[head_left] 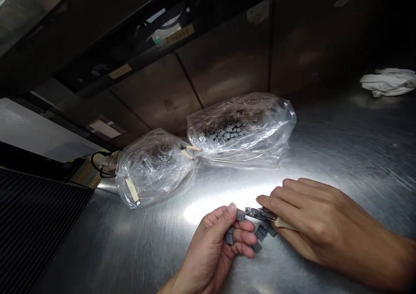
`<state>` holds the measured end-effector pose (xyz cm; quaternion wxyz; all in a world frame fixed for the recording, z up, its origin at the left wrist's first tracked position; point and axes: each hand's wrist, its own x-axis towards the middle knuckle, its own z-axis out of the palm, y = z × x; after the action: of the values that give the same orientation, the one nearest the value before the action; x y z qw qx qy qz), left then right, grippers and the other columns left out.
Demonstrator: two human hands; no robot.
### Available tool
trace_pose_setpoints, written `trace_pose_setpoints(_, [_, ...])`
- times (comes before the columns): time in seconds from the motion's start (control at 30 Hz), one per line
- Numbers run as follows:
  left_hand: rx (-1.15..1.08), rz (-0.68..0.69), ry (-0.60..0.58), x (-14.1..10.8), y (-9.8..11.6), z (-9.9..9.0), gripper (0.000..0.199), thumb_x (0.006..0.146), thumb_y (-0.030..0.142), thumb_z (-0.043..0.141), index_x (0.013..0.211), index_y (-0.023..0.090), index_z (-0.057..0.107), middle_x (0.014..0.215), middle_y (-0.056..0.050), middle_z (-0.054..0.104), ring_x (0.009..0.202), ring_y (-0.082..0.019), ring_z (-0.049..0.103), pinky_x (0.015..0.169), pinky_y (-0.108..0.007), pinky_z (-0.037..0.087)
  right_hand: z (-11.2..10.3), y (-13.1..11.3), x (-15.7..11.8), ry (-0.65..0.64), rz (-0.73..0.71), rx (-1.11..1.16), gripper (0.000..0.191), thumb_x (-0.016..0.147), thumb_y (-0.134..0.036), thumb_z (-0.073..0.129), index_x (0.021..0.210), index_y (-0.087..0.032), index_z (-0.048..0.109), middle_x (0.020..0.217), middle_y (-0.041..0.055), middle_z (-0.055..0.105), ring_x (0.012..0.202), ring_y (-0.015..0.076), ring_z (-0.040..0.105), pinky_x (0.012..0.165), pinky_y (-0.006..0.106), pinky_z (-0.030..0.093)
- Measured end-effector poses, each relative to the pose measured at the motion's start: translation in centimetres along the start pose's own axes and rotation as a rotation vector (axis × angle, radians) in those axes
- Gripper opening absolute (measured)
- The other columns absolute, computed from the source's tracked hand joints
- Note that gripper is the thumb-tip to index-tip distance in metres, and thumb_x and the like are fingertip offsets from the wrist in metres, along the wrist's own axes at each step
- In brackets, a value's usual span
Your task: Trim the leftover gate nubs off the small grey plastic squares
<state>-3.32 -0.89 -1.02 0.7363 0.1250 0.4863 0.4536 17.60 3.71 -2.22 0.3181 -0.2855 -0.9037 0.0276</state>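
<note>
My left hand [217,240] pinches a small grey ribbed piece [241,216] between thumb and forefinger. More such pieces sit within the curl of its fingers. My right hand [312,218] is wrapped round nippers [256,213] with metal jaws and a cream handle. Their tip points at the pinched piece, close beside it; whether they touch I cannot tell. Several loose grey pieces [261,232] lie below the nippers, between my two hands.
On the metal table [107,250] stand a left clear bag [152,183] and a right clear bag [260,133], both with grey pieces inside. Cream-handled pliers [187,151] lie between them. A cream-handled tool [132,190] rests against the left bag. A white cloth [388,81] lies far right.
</note>
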Motion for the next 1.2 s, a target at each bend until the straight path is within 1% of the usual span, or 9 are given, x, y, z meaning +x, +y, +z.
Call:
trace_pose_setpoints(0.23, [-0.035,0.016,-0.008,0.19,-0.03,-0.23,0.025,0.082,0.030,0.088,0.081,0.009,0.074,0.073,-0.010,0.079,0.056,-0.014,0.071,0.049,-0.020,0.059,0.02,-0.39,0.15,0.064,-0.071,-0.145,0.027,0.092,-0.002,0.049,0.106,-0.014,0.068,0.081,0.0038,0.065,0.072,0.0216,0.056,0.070,0.038,0.033])
trace_pose_setpoints(0.37, [-0.026,0.008,-0.026,0.12,0.02,-0.16,0.022,0.089,0.027,0.081,0.084,0.007,0.076,0.075,-0.010,0.079,0.059,-0.012,0.072,0.052,-0.019,0.060,0.18,-0.50,0.14,0.048,-0.066,-0.182,0.027,0.091,-0.001,0.049,0.103,-0.014,0.070,0.079,0.0041,0.064,0.071,0.0220,0.053,0.069,0.038,0.031])
trace_pose_setpoints(0.43, [-0.026,0.001,-0.024,0.06,0.00,-0.16,0.022,0.091,0.027,0.079,0.084,0.006,0.076,0.075,-0.010,0.078,0.059,-0.012,0.072,0.052,-0.019,0.060,0.25,-0.47,0.14,0.047,-0.064,-0.187,0.027,0.091,-0.001,0.049,0.102,-0.014,0.070,0.079,0.0044,0.064,0.071,0.0222,0.053,0.068,0.038,0.030])
trace_pose_setpoints(0.67, [-0.028,0.003,-0.030,0.07,-0.13,-0.20,0.024,0.085,0.029,0.085,0.082,0.008,0.076,0.075,-0.010,0.079,0.058,-0.013,0.072,0.052,-0.020,0.060,0.35,-0.41,0.13,0.034,-0.058,-0.196,0.025,0.091,-0.003,0.050,0.101,-0.014,0.071,0.075,0.0030,0.061,0.068,0.0220,0.051,0.066,0.038,0.028])
trace_pose_setpoints(0.83, [-0.010,0.006,-0.010,0.08,-0.10,-0.23,0.024,0.083,0.029,0.087,0.082,0.008,0.075,0.075,-0.010,0.079,0.059,-0.013,0.072,0.053,-0.020,0.061,0.32,-0.36,0.10,0.022,-0.053,-0.184,0.025,0.092,-0.004,0.050,0.103,-0.014,0.070,0.075,0.0018,0.059,0.067,0.0215,0.051,0.065,0.038,0.027])
trace_pose_setpoints(0.97, [-0.004,0.013,-0.010,0.08,-0.19,-0.33,0.025,0.081,0.030,0.089,0.081,0.009,0.076,0.075,-0.010,0.079,0.060,-0.013,0.072,0.052,-0.020,0.060,0.30,-0.35,-0.04,0.016,-0.054,-0.180,0.024,0.091,-0.003,0.051,0.099,-0.016,0.069,0.072,0.0003,0.056,0.064,0.0205,0.049,0.065,0.038,0.026])
trace_pose_setpoints(1.03, [-0.001,0.013,-0.010,0.08,-0.24,-0.35,0.025,0.081,0.031,0.089,0.081,0.009,0.076,0.075,-0.009,0.079,0.059,-0.013,0.072,0.052,-0.020,0.060,0.32,-0.36,-0.11,0.015,-0.050,-0.180,0.024,0.091,-0.003,0.050,0.099,-0.016,0.069,0.072,0.0004,0.057,0.065,0.0204,0.048,0.065,0.038,0.026])
trace_pose_setpoints(1.2, [0.013,0.006,-0.009,0.03,-0.23,-0.33,0.026,0.082,0.032,0.087,0.082,0.008,0.076,0.076,-0.010,0.079,0.059,-0.013,0.071,0.053,-0.021,0.060,0.36,-0.35,-0.10,0.020,-0.067,-0.195,0.029,0.092,-0.001,0.048,0.105,-0.014,0.070,0.075,0.0017,0.060,0.067,0.0204,0.051,0.065,0.038,0.027])
